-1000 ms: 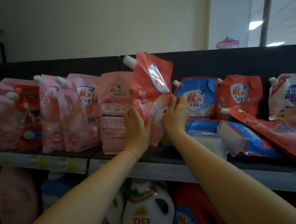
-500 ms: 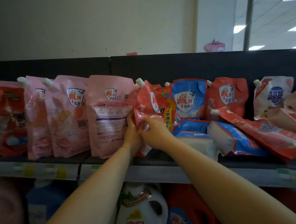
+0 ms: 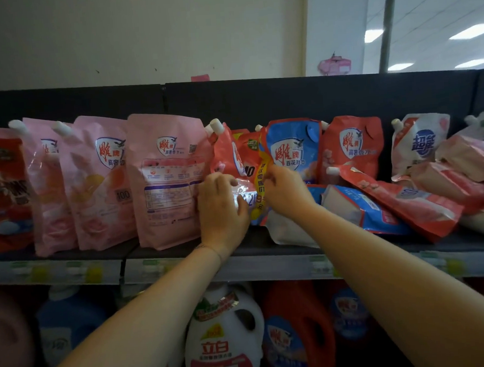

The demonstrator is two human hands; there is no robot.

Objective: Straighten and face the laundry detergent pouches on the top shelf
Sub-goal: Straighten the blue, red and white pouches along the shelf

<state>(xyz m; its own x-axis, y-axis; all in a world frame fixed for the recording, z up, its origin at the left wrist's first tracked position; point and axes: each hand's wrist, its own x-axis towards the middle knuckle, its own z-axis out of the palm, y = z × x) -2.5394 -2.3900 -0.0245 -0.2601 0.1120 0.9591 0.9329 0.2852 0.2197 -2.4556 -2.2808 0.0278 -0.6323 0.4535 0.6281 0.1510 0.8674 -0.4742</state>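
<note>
Pale wall rose behind the dark back panel, and before it the top shelf [image 3: 255, 245] carried a mixed row of detergent pouches. At the left we saw pink pouches [image 3: 95, 185] standing upright, the back-facing pink pouch [image 3: 168, 181] showing its printed panel, not its front. Just beside it stood the red pouch [image 3: 225, 156], turned nearly edge-on and leaning, white spout up. The left hand [image 3: 222, 209] gripped its lower front, fingers [image 3: 226, 180] curled over the film. The right hand [image 3: 287, 193] had its fingers [image 3: 268, 177] bent in a pinch at the pouch's right edge, though we could not rule out that they held the yellow-banded pouch [image 3: 258, 168] just behind. An upright blue pouch [image 3: 292, 149] stood to the right, and beyond it fallen pouches [image 3: 398, 200] lay heaped across one another.

We judged the red pouch only partly turned to face front. Being a soft, bottom-heavy sack, it could slump if let go before its base sat flat, falling forward off the shelf lip toward the white bottle [image 3: 223, 338] below, or sideways into the back-facing pink pouch. Twisting it in so tight a gap might drag the yellow-banded pouch askew, and a pinch on slick film could slip. The heap at the right could also slide into any space opened.
</note>
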